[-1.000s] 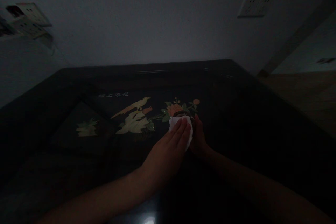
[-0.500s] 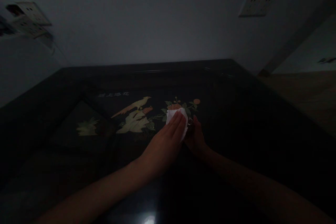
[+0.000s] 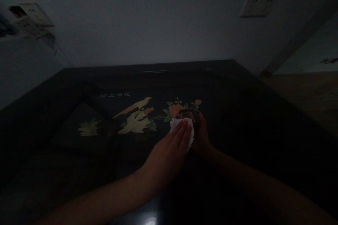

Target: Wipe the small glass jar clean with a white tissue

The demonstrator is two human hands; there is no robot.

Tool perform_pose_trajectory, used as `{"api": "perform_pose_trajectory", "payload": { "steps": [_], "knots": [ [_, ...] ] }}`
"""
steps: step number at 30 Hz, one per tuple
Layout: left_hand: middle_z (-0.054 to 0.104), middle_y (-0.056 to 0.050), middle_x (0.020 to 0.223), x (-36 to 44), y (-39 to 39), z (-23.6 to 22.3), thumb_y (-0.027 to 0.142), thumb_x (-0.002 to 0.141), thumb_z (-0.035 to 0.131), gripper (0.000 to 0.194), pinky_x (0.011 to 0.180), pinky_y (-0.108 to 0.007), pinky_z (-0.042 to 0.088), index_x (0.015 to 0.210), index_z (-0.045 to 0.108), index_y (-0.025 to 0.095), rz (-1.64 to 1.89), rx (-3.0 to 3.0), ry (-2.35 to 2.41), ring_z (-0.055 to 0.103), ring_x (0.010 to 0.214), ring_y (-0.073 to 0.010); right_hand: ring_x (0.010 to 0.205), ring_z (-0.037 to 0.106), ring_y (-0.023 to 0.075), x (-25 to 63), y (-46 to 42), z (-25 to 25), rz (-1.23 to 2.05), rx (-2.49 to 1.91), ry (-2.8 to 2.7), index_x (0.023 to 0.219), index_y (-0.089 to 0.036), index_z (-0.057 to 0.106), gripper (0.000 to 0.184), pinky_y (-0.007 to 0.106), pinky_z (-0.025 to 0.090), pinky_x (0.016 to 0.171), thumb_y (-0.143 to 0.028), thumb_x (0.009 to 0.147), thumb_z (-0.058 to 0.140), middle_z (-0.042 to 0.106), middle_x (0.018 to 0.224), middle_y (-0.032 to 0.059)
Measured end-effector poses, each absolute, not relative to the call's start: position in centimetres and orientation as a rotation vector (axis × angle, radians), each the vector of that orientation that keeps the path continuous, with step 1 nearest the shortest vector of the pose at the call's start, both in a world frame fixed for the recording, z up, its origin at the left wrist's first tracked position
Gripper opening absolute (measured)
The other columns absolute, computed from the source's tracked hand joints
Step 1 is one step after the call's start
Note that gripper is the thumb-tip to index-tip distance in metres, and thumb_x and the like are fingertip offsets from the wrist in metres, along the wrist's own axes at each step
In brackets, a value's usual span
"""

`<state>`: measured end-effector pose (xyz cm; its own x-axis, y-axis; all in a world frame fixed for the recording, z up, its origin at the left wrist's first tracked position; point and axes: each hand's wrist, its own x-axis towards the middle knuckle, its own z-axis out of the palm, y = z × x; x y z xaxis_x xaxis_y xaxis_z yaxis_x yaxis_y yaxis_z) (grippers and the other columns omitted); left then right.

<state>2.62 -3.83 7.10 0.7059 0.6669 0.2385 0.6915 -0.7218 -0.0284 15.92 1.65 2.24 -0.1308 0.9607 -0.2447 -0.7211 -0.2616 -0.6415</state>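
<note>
My left hand (image 3: 171, 147) presses a white tissue (image 3: 179, 124) with its fingers together, against the near side of a dark, shiny round object (image 3: 194, 115), perhaps glass. Its curved rim shows beyond the tissue, while the rest is covered or lost in the dark. On the right side my right hand (image 3: 202, 135) curls round this object, its fingers partly hidden. Both hands are over a glossy black tabletop (image 3: 224, 91) that bears an inlaid picture of flowers (image 3: 176, 109) and a bird (image 3: 137, 105).
A pale wall (image 3: 148, 17) stands behind the table. Sockets (image 3: 256, 6) are on its right part, and more sockets (image 3: 35, 14) with a cord are at the left. A wooden floor (image 3: 311, 91) shows at the right. The light is very dim.
My left hand and the tissue have shifted slightly right and toward me. More of the dark round object's rim now shows, as does the orange flower on the tabletop.
</note>
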Motion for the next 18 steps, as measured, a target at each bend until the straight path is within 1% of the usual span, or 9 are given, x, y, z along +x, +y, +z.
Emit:
{"api": "perform_pose_trajectory", "payload": {
  "steps": [3, 7, 10, 12, 15, 18],
  "knots": [
    [0.035, -0.023, 0.145, 2.2, -2.9, 6.6, 0.009, 0.089, 0.037, 0.050, 0.105, -0.039, 0.043, 0.138, 0.031, 0.000, -0.365, -2.711, -1.205, 0.033, 0.136, -0.0285, 0.095, 0.068, 0.0236, 15.6, 1.7, 2.1, 1.736, -0.707, -0.402, 0.080, -0.025, 0.071, 0.039, 0.037, 0.047, 0.095, -0.060, 0.072, 0.056, 0.076, 0.081, 0.0002],
    [0.032, -0.023, 0.147, 1.9, -1.5, 6.1, 0.008, 0.088, 0.037, 0.053, 0.107, -0.040, 0.039, 0.140, 0.027, 0.001, -0.447, -2.771, -1.196, 0.026, 0.139, -0.0266, 0.102, 0.065, 0.0250, 15.3, 1.5, 2.1, 1.695, -0.682, -0.417, 0.084, -0.025, 0.072, 0.038, 0.039, 0.045, 0.097, -0.058, 0.072, 0.058, 0.076, 0.086, 0.0003],
    [0.031, -0.022, 0.148, 1.9, -1.2, 6.4, 0.009, 0.088, 0.038, 0.055, 0.109, -0.040, 0.037, 0.141, 0.024, 0.003, -0.527, -2.845, -1.130, 0.020, 0.141, -0.0248, 0.104, 0.064, 0.0244, 15.3, 1.2, 2.1, 1.693, -0.695, -0.435, 0.085, -0.025, 0.072, 0.036, 0.038, 0.045, 0.097, -0.056, 0.071, 0.062, 0.076, 0.091, 0.0002],
    [0.032, -0.021, 0.148, 1.9, -1.3, 6.8, 0.010, 0.089, 0.038, 0.054, 0.110, -0.040, 0.037, 0.141, 0.025, 0.004, -0.551, -2.883, -1.067, 0.019, 0.141, -0.0231, 0.101, 0.066, 0.0237, 15.3, 1.1, 2.1, 1.704, -0.713, -0.443, 0.084, -0.025, 0.071, 0.035, 0.036, 0.047, 0.094, -0.056, 0.069, 0.063, 0.076, 0.088, -0.0003],
    [0.033, -0.019, 0.148, 2.1, -1.8, 7.2, 0.010, 0.089, 0.039, 0.054, 0.111, -0.038, 0.034, 0.141, 0.024, 0.005, -0.521, -2.929, -0.985, 0.017, 0.142, -0.0214, 0.088, 0.068, 0.0216, 15.5, 1.0, 2.2, 1.692, -0.745, -0.406, 0.075, -0.025, 0.070, 0.034, 0.032, 0.051, 0.086, -0.057, 0.065, 0.066, 0.074, 0.077, -0.0016],
    [0.032, -0.019, 0.149, 2.4, -2.4, 7.1, 0.009, 0.088, 0.040, 0.057, 0.112, -0.038, 0.033, 0.142, 0.022, 0.003, -0.475, -2.928, -0.970, 0.015, 0.142, -0.0221, 0.080, 0.068, 0.0215, 15.7, 1.1, 2.4, 1.709, -0.784, -0.378, 0.069, -0.023, 0.067, 0.038, 0.032, 0.053, 0.080, -0.060, 0.061, 0.067, 0.072, 0.071, -0.0008]
  ]
}}
